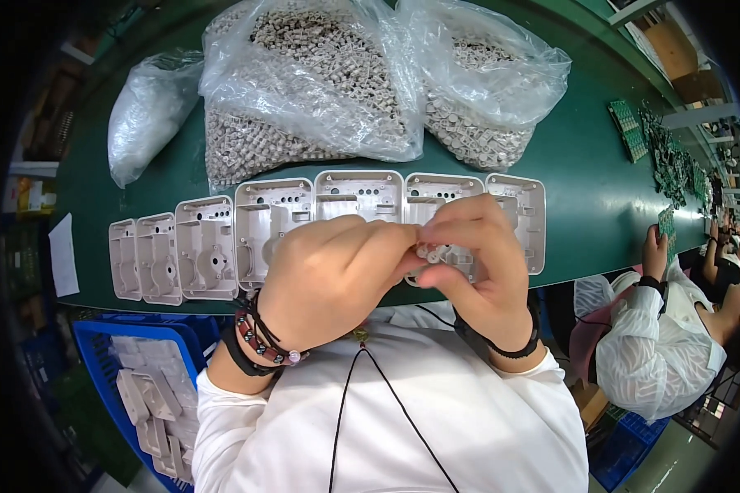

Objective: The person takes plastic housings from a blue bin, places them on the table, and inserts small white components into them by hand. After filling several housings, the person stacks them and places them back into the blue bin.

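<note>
My left hand (337, 275) and my right hand (493, 275) meet over a row of pale grey plastic housings. My left fingers are closed in a pinch, their tips hidden where they touch the right hand's fingertips. Curled thumb and fingers of my right hand surround small pale plastic parts (432, 254); their exact shape is hard to make out. Below the hands lie open housings, among them one at the row's middle (359, 197), one behind my right hand (440, 191) and one at the right end (534, 222). My hands partly cover several of them.
Large clear bags of small beige plastic parts (255, 135) (477, 140) stand behind the row, beside a smaller clear bag (148, 115). A blue crate (107, 386) holds more housings at lower left. Green circuit boards (627, 130) and a co-worker (658, 345) are at right.
</note>
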